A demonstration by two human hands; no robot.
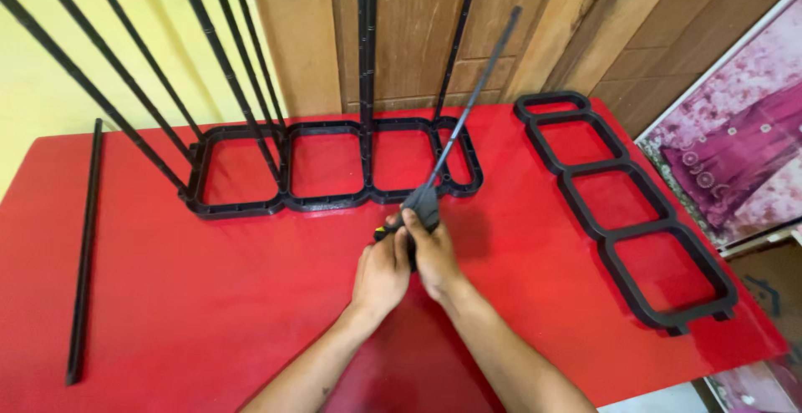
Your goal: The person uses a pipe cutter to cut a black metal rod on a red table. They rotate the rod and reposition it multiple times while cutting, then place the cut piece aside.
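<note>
Left hand (380,275) and right hand (433,254) both clamped on tool handle (420,208), black rod (472,100) rising from it, 4-cell frame (334,167) just beyond on red surface (209,296)

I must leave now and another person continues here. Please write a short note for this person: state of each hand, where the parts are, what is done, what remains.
Left hand and right hand: both closed around the lower end of one black rod, held tilted above the red table.
Frame with rods: lies flat at the table's far side; several black rods already stand in it.
Done: those rods are in their sockets.
Left: the held rod is not seated yet; one loose rod lies at the left edge; a second frame lies flat on the right with no rods.
</note>
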